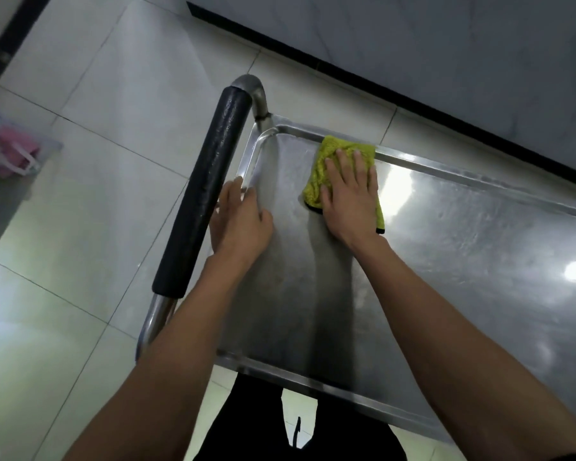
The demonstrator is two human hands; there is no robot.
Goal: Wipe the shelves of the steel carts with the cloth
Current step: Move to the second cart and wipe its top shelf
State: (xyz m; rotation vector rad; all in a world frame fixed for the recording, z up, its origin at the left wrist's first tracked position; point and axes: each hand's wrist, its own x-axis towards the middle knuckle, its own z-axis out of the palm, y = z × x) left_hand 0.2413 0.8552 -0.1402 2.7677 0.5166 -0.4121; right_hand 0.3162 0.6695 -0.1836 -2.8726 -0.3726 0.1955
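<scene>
Floor left of the cart: a clear bag (9,151) with pink contents, blurred. Black foam handle (207,191) runs along the shelf's left end. Left hand (243,221) braces on the left rim of the top shelf (479,261), fingers straight, holding nothing. Right hand (350,194) lies flat on the yellow-green cloth (323,168), fingers spread, near the far left corner against the far rim. Cloth looks soft, light and limp; should slide easily on steel, best driven under a flat palm. No readable labels or writing.

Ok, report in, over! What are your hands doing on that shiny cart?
Right hand flat on yellow-green cloth, pressing it on cart's top shelf. Left hand rests at shelf rim beside black handle. Nothing blocking the shelf.
</scene>
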